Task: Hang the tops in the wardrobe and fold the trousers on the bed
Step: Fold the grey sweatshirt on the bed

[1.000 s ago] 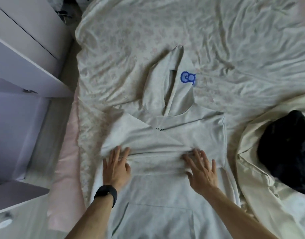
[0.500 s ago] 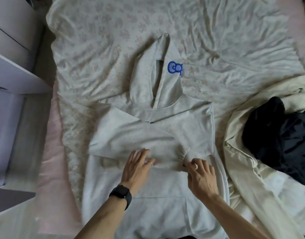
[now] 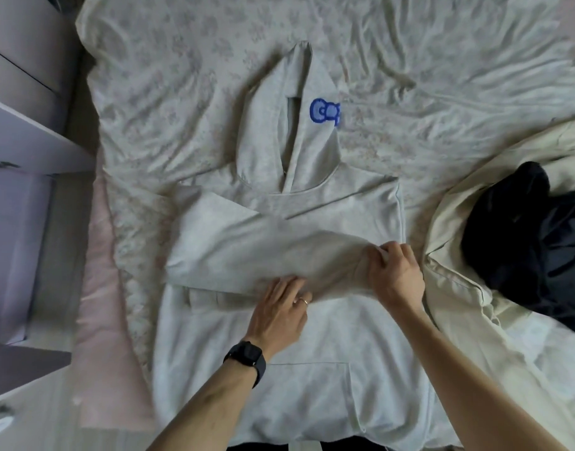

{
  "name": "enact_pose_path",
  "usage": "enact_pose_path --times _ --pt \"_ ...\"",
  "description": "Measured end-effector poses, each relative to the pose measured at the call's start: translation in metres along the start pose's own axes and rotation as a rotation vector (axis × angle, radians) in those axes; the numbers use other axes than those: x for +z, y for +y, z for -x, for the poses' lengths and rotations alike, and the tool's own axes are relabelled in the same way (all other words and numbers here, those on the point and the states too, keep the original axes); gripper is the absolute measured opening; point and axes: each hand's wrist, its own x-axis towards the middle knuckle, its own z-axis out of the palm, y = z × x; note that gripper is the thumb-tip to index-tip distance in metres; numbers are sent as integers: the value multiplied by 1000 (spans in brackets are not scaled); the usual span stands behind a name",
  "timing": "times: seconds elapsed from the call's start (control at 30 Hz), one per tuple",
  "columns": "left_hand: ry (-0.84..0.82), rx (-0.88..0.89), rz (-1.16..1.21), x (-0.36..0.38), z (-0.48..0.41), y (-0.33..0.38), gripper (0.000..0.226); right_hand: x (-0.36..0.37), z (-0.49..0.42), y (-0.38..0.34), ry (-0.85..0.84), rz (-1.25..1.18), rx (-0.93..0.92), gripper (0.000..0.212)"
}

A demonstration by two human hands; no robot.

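Observation:
A pale grey hoodie (image 3: 312, 353) lies flat on the bed, hood pointing away, with a blue logo (image 3: 325, 112) on the hood. Both sleeves are folded across its chest. My left hand (image 3: 279, 307) rests flat on the folded sleeve near the middle, fingers straight. My right hand (image 3: 393, 275) pinches the sleeve fabric at the hoodie's right side, fingers curled round a bunch of cloth.
A patterned bed sheet (image 3: 182, 76) covers the bed. A cream garment (image 3: 458, 304) with a black garment (image 3: 523, 239) on it lies at the right. White furniture (image 3: 25, 131) stands at the left, beside a pink mattress edge (image 3: 100, 288).
My right hand has moved right along the sleeve and now grips the cloth at the hoodie's side. My left hand slid right to the middle of the chest.

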Motion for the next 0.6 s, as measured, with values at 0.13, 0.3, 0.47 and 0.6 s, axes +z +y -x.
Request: enact_pose_path --times 0.13,0.3,0.47,0.6 --pt "-166 -88 76 12 -3 0 21 6 -4 9 -86 240 -15 39" --pt "30 -239 181 -12 5 -11 29 43 39 -2 -136 348 -356 61" --pt "242 -706 87 -44 55 -82 49 87 66 -97 -214 205 -499 59" --pt "112 -945 91 -57 87 -141 63 119 58 -195 -221 139 -653 61"
